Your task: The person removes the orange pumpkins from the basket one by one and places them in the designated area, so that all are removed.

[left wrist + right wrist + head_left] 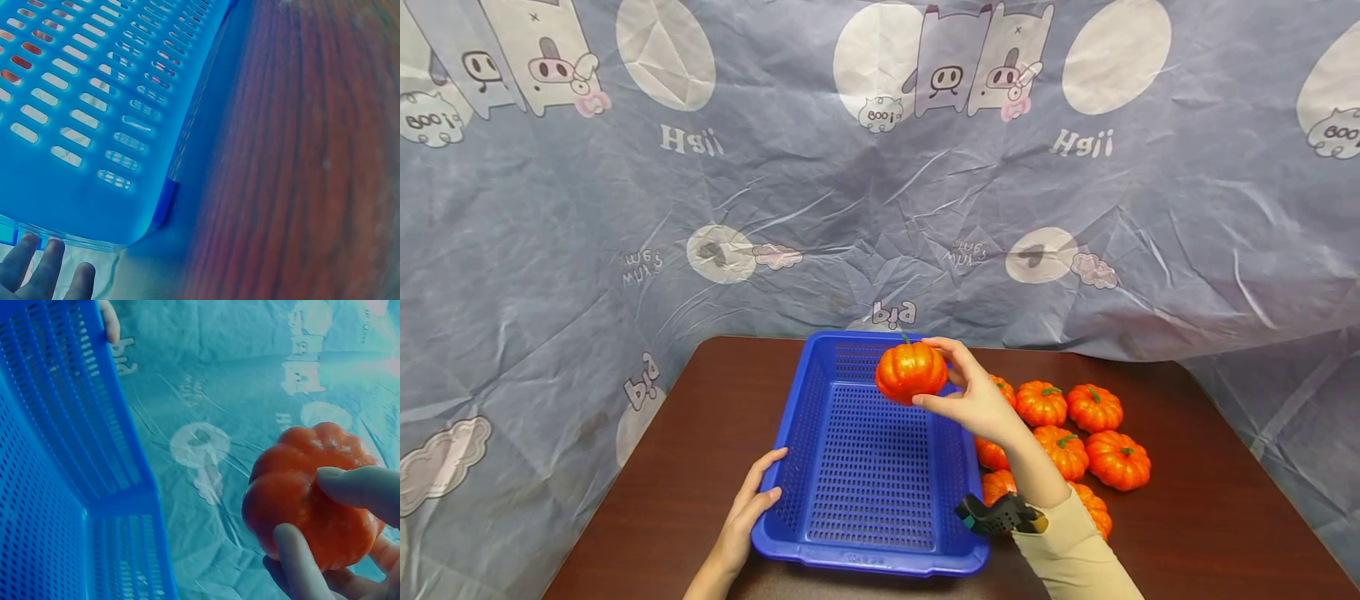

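Between the thumb and fingers of my right hand (973,400) is a small orange pumpkin (912,372) with a green stem. It is held up over the far right part of a blue plastic basket (868,561) with slotted walls and floor. In the right wrist view, thumb and fingers wrap around the pumpkin (306,500), beside the basket's wall (112,425). My left hand (741,518) grips the basket's left rim; its fingertips (53,247) show at the rim in the left wrist view.
Several more orange pumpkins (1117,460) lie on the brown table (1210,500) right of the basket, some partly hidden behind the right forearm. A black band (996,514) sits on the right wrist. A grey-blue printed cloth (880,208) hangs behind the table.
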### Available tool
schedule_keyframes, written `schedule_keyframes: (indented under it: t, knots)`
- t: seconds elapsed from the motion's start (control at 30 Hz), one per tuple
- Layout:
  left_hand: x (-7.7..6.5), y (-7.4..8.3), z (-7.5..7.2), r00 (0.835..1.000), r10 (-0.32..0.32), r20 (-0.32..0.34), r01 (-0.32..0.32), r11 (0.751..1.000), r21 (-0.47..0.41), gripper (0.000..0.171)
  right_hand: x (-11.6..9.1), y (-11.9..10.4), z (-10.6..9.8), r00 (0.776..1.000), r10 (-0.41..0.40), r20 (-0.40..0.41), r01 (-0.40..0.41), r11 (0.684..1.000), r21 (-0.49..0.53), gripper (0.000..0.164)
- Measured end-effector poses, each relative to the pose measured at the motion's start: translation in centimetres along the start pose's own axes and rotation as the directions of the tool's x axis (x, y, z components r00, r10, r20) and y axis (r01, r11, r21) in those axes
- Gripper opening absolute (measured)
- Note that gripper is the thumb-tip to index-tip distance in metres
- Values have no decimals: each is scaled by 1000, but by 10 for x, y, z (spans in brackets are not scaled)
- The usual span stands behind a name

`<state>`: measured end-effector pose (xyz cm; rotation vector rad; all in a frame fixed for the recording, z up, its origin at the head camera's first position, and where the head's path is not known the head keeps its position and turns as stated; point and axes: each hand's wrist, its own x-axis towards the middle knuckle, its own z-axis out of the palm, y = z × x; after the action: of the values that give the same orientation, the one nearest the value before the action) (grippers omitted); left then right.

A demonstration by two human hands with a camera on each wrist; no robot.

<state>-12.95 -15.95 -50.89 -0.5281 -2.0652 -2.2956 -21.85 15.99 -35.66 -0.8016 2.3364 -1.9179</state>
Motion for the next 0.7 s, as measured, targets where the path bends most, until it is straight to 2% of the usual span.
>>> schedule_keyframes:
  t: [0.17,0.4,0.53,0.7]
  knots:
    - [0,-1,-1,1000,21,21,-21,1000,-1,50,-12,-2,-20,997,-48,-57,48,999,0,71]
    - [0,-2,-1,999,31,24,-31,999,9,50,-31,-1,-49,977,-152,-148,158,987,31,73]
    - [0,-2,-2,1000,18,22,-18,1000,-2,50,-42,2,-61,969,-164,-185,172,985,26,72]
    - [-1,-1,-1,1000,10,21,-10,1000,3,50,-59,7,-74,965,-141,-220,156,987,50,73]
